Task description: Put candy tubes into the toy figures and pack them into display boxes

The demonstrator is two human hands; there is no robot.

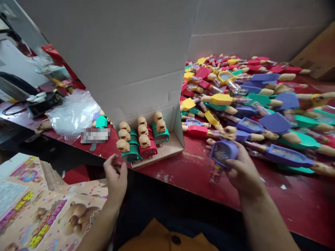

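Observation:
My right hand (pixel 244 170) grips a purple bear-headed toy (pixel 225 153) with a clear window and a clear tube at its lower end, over the table's front part. My left hand (pixel 116 177) is empty, its fingers loosely bent and apart, just left of the display box's front corner. The open cardboard display box (pixel 171 146) holds rows of bear-headed toys: green ones (pixel 132 151) at the left, red ones (pixel 148 148) in the middle and green ones (pixel 161 134) at the right. Bare cardboard shows at the box's right end.
A large pile of similar toys (pixel 251 104) covers the right of the red table (pixel 188 184). Tall cardboard (pixel 131 45) stands behind the box. At left are clear plastic bags (pixel 74 113), a kettle (pixel 15 87) and printed bear cartons (pixel 52 209).

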